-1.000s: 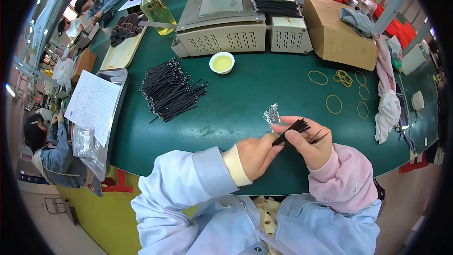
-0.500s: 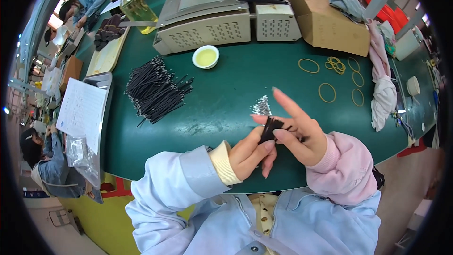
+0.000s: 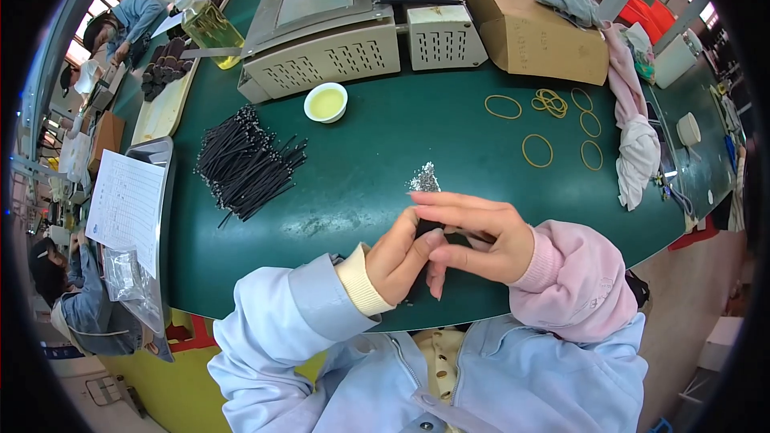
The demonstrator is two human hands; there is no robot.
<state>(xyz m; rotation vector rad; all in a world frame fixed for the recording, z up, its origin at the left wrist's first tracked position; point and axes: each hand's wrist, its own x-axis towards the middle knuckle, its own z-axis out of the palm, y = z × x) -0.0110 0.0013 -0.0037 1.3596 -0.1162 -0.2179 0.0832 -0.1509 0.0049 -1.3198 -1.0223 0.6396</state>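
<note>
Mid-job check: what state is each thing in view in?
Left hand: closed on a bundle of thin black strands, mostly hidden.
Right hand: fingers extended over the bundle; grip hidden.
Black strands with pale tips: piled loose.
White round bowl: holding yellow liquid.
Clear bottle: holding yellow liquid.
Yellow rubber bands: unstretched, some clumped, others apart.
Tiny silvery bits: heaped.
Brown cardboard box: grey-blue cloth on top.
Vented beige machine: running or not, unclear.

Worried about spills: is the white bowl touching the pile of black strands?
No, green tabletop separates the white bowl from the black strands.
</note>
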